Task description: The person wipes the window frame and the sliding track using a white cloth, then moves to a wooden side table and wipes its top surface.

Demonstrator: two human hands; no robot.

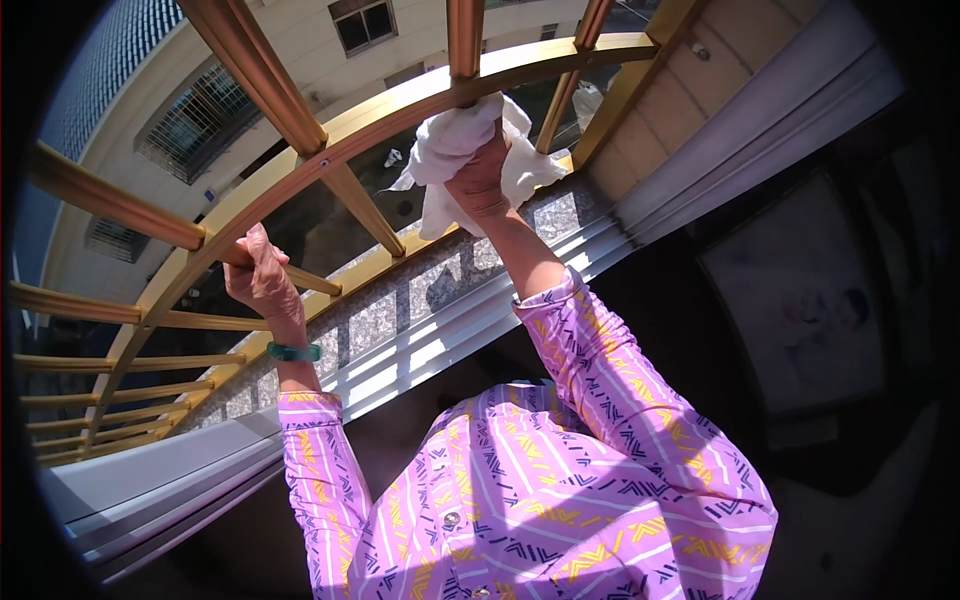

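My right hand (482, 178) grips a crumpled white cloth (452, 140) and presses it against a vertical bar of the gold window grille (462, 40), where that bar meets the curved cross rail (380, 118). My left hand (258, 272) is closed around a lower gold bar (300, 278) of the same grille, further left. A green bangle (292, 352) sits on my left wrist. Both sleeves are purple with a yellow and dark pattern.
A speckled stone sill (400, 305) runs under the grille, with white sliding window tracks (420, 350) just inside it. Beyond the bars lies a pale building with barred windows (195, 120). A tiled wall (700, 80) stands at the right; the room inside is dark.
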